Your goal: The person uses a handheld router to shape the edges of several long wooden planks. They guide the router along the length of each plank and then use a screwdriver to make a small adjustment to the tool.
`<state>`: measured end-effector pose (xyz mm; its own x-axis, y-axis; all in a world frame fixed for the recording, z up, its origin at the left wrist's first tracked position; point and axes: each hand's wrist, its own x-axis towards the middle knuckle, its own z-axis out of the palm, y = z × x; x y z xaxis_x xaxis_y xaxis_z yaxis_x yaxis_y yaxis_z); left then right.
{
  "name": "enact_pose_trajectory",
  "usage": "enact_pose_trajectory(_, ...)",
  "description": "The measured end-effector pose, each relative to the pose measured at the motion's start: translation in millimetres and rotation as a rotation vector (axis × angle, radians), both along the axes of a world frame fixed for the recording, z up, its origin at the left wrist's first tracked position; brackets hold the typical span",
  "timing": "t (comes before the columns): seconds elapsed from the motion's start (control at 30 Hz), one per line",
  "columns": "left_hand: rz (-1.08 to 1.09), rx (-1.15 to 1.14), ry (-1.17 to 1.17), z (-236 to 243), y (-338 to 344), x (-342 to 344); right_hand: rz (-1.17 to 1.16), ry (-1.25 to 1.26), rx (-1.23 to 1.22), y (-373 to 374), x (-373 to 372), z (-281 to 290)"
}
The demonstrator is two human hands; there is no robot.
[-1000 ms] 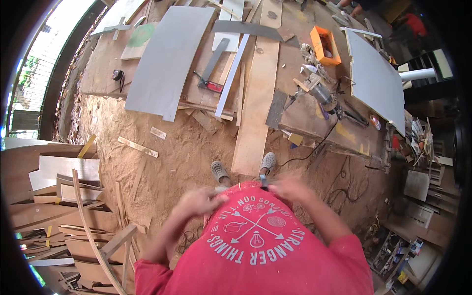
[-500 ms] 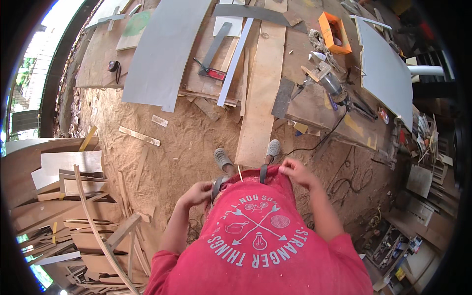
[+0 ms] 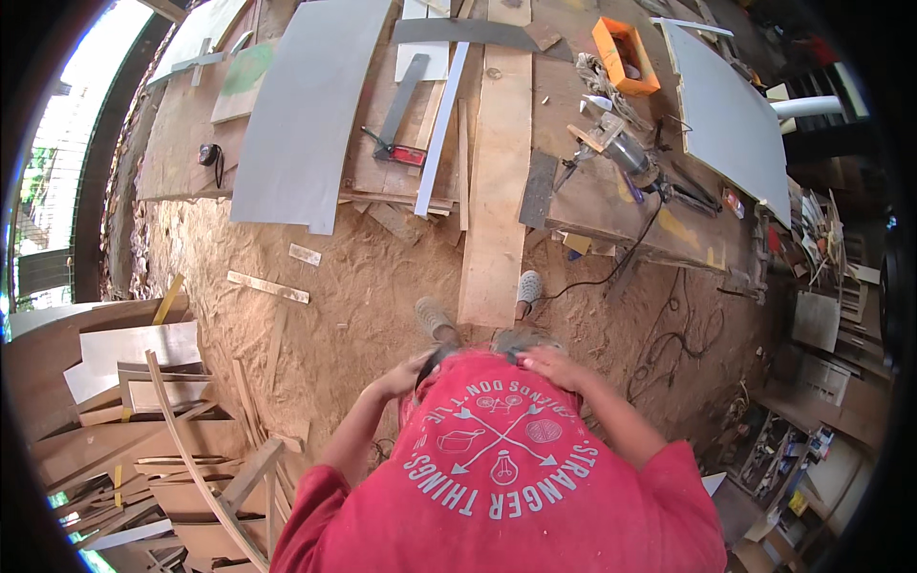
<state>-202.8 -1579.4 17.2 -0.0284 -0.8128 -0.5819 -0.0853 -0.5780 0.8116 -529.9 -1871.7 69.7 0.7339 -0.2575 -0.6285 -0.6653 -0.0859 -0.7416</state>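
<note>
At the bottom centre, your red shirt fills the frame. Your left hand and right hand rest at its hem, at your waist; I cannot tell whether the fingers are curled or loose. Just above them your grey shoes stand on the sawdust floor. Beyond, a long plank runs up the centre, with a grey panel upper left and an orange box upper right.
</note>
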Motion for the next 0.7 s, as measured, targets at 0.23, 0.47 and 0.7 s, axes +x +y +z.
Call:
enact_pose_trajectory(0.23,-0.212,0.612,-0.757,-11.3,21.6,70.6,-0.368,0.256,-0.309,-9.2,-23.7,-11.4)
enact_pose_trajectory(0.47,-0.043,0.383,-0.03,-67.1,34.4,15.6,0.066,0.05,-0.407,53.5,-60.1,-12.1)
enact_pose_trajectory(0.7,-0.104,0.564,-0.857,-54.8,41.7,112.6,-0.609,0.328,-0.555,-37.1,-148.0,-30.7)
